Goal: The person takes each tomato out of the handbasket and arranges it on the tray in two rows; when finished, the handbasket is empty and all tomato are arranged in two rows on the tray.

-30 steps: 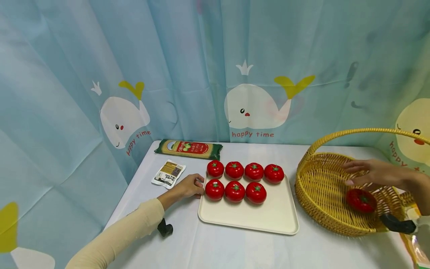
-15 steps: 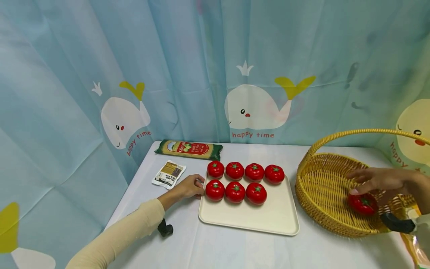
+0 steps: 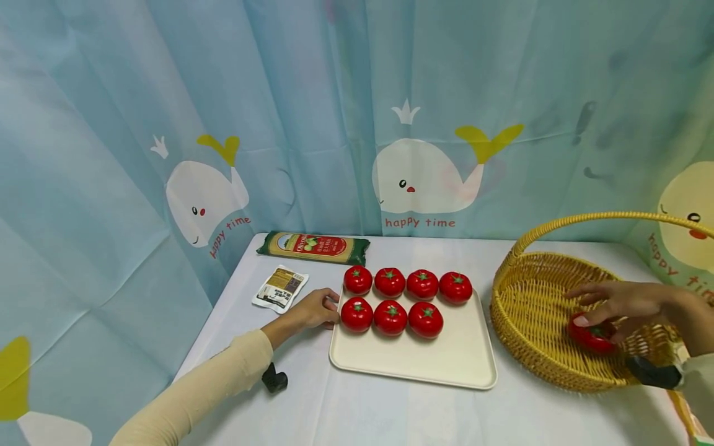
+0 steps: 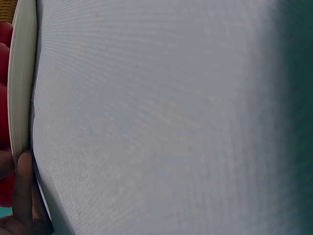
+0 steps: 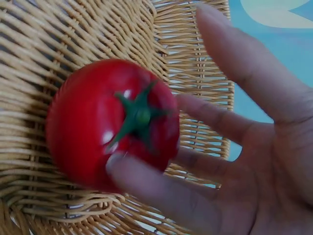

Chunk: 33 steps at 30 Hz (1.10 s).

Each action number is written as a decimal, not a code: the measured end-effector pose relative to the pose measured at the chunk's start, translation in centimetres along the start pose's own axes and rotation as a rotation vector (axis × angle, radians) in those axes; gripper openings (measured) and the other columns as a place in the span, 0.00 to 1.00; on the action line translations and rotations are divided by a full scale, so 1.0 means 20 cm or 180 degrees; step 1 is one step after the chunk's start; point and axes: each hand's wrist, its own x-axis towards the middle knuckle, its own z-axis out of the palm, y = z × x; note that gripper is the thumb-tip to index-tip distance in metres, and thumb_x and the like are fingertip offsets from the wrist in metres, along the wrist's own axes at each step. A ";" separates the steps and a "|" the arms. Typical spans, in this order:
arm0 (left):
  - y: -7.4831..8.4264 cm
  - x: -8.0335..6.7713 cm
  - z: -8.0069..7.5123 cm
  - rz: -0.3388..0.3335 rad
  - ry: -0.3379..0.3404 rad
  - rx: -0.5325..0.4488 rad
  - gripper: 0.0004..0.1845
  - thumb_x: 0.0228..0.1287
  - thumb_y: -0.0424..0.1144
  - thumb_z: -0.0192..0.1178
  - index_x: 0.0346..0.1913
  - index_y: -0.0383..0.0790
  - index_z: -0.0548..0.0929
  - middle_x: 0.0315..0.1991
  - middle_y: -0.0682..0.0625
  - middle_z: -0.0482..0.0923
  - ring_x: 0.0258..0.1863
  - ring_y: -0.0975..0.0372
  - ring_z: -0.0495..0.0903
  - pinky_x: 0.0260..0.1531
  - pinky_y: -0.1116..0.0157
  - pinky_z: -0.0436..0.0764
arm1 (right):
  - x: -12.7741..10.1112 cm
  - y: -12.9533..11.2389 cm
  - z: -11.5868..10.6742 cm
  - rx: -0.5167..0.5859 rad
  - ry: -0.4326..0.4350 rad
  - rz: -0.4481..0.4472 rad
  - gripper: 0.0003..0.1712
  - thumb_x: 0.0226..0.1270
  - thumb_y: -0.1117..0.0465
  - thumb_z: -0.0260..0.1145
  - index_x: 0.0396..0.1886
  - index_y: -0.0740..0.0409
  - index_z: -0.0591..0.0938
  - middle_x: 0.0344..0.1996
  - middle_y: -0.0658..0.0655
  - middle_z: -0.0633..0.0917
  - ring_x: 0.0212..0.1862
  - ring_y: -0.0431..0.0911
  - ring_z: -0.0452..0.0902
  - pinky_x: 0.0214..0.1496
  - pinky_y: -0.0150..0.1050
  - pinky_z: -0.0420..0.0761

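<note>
1. One tomato [image 3: 590,334] lies in the wicker basket [image 3: 530,310], which stands at the right edge of the tabletop [image 3: 390,409].
2. My right hand [image 3: 625,303] reaches into the basket from the right; its grip is only half closed, with the thumb and two fingertips [image 5: 146,181] touching the tomato's skin while the other fingers stay spread above it.
3. From the right wrist view the tomato's green stalk faces the palm, and the fruit rests on the woven floor of the basket.
4. My left hand [image 3: 312,310] rests on the tabletop at the left edge of the cream tray [image 3: 446,365], its fingers loosely curled against the rim; the left wrist view shows a fingertip [image 4: 22,191] touching that rim.
5. Seven tomatoes [image 3: 390,317] sit on the tray in two rows, four behind and three in front, packed toward its far left corner.
6. A small printed sachet [image 3: 280,287] lies just behind my left hand, and a long green packet [image 3: 313,246] lies along the far edge of the tabletop.
</note>
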 end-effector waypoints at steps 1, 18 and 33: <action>0.00 0.00 0.00 0.0002 -0.0001 0.0000 0.25 0.55 0.27 0.67 0.57 0.32 0.76 0.36 0.46 0.76 0.31 0.61 0.79 0.32 0.65 0.89 | 0.01 0.00 0.00 0.0018 -0.0019 -0.0054 0.48 0.74 0.56 0.62 0.75 0.78 0.45 0.67 0.91 0.39 0.58 0.58 0.76 0.47 0.54 0.87; 0.00 0.00 0.00 0.0040 -0.0012 -0.0079 0.25 0.54 0.25 0.66 0.57 0.31 0.75 0.35 0.46 0.75 0.32 0.60 0.80 0.33 0.64 0.90 | 0.11 -0.03 -0.02 -0.0197 -0.0093 -0.0680 0.34 0.72 0.64 0.63 0.67 0.82 0.62 0.62 0.74 0.72 0.49 0.34 0.79 0.49 0.43 0.88; -0.01 0.01 0.00 0.0021 -0.0012 -0.0053 0.26 0.54 0.25 0.67 0.58 0.32 0.75 0.36 0.45 0.76 0.32 0.60 0.80 0.32 0.64 0.90 | 0.21 -0.05 0.01 -0.0355 -0.0133 -0.0897 0.29 0.72 0.64 0.63 0.63 0.82 0.69 0.45 0.53 0.83 0.39 0.36 0.80 0.37 0.34 0.86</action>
